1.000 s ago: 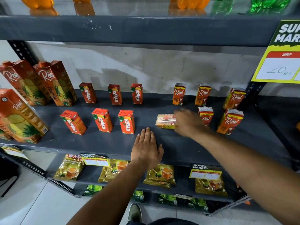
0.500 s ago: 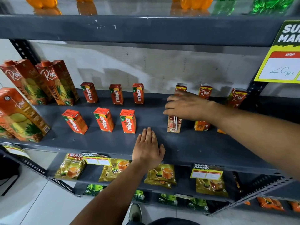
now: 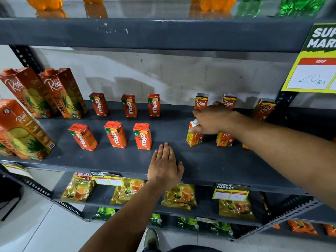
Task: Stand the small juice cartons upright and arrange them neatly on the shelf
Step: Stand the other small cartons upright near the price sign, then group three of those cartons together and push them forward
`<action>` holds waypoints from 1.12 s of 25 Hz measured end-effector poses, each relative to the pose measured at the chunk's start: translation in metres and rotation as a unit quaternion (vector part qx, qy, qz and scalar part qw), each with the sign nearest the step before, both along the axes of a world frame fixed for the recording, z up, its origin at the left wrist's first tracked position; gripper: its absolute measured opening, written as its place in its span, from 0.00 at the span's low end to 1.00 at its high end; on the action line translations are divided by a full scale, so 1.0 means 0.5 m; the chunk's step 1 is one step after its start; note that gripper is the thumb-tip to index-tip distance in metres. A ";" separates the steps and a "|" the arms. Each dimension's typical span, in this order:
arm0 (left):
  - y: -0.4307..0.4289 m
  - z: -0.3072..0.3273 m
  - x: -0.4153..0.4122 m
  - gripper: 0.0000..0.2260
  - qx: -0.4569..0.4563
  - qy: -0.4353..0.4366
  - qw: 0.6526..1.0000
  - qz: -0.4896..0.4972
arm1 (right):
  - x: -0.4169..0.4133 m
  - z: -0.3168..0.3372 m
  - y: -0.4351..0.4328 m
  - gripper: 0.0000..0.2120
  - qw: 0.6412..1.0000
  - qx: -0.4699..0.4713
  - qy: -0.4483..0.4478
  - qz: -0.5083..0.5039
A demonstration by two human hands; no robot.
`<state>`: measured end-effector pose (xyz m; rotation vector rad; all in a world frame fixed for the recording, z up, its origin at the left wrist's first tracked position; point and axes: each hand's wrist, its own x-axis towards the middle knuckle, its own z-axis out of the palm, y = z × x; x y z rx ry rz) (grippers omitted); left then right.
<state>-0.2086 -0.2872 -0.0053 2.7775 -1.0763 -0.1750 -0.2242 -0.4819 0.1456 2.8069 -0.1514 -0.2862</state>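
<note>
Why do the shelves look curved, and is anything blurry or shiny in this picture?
Head view: the wide-angle lens bows the middle shelf and tilts the big juice cartons outward; the top shelf shines with bottle reflections; the right hand looks slightly soft; cartons cast faint wall shadows.

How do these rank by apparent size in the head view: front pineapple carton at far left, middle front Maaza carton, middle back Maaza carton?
1. Front pineapple carton, clearly largest.
2. Middle front Maaza carton.
3. Middle back Maaza carton; probably the same size, just farther back.

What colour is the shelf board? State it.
Dark grey shelf board, seen in the head view.
</note>
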 end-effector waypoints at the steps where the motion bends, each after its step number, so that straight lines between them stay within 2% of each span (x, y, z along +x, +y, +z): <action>1: 0.001 0.000 0.000 0.32 0.002 0.000 1.000 -0.001 | -0.002 -0.004 0.008 0.34 1.000 -0.005 -0.012 -0.007; 5: 0.002 -0.004 0.003 0.31 -0.011 -0.005 1.000 -0.005 | -0.012 -0.005 0.012 0.39 0.996 0.019 -0.075 -0.038; 8: 0.006 -0.005 0.003 0.31 -0.022 -0.003 1.000 -0.008 | -0.057 0.029 -0.029 0.40 0.969 0.153 -0.175 -0.082; 10: 0.003 0.002 0.004 0.32 -0.043 0.022 0.999 0.002 | -0.126 0.035 -0.076 0.36 0.911 0.266 -0.287 -0.127; 12: -0.016 0.015 0.013 0.34 -0.109 0.066 0.991 0.031 | -0.209 0.011 -0.139 0.33 0.841 0.316 -0.403 -0.174; 14: -0.045 0.032 0.030 0.38 -0.202 0.129 0.969 0.063 | -0.276 -0.034 -0.191 0.39 0.745 0.400 -0.483 -0.228; 16: -0.080 0.053 0.050 0.44 -0.271 0.213 0.936 0.076 | -0.311 -0.086 -0.231 0.49 0.637 0.522 -0.483 -0.297; 17: -0.097 0.065 0.058 0.45 -0.290 0.257 0.919 0.076 | -0.318 -0.110 -0.242 0.51 0.615 0.561 -0.453 -0.319; 18: -0.113 0.074 0.069 0.45 -0.303 0.291 0.904 0.076 | -0.320 -0.132 -0.249 0.50 0.618 0.581 -0.415 -0.330; 20: -0.138 0.085 0.085 0.37 -0.308 0.337 0.888 0.058 | -0.318 -0.168 -0.254 0.45 0.649 0.587 -0.351 -0.333; 22: -0.157 0.078 0.099 0.29 -0.277 0.355 0.892 0.041 | -0.306 -0.181 -0.253 0.35 0.671 0.585 -0.314 -0.331; 24: -0.176 0.065 0.106 0.27 -0.250 0.343 0.905 0.042 | -0.288 -0.186 -0.255 0.25 0.715 0.552 -0.273 -0.330; 26: -0.194 0.062 0.105 0.27 -0.241 0.334 0.911 0.027 | -0.268 -0.183 -0.253 0.21 0.753 0.530 -0.220 -0.322; 28: -0.214 0.064 0.097 0.27 -0.229 0.333 0.915 0.012 | -0.250 -0.176 -0.244 0.18 0.771 0.525 -0.182 -0.310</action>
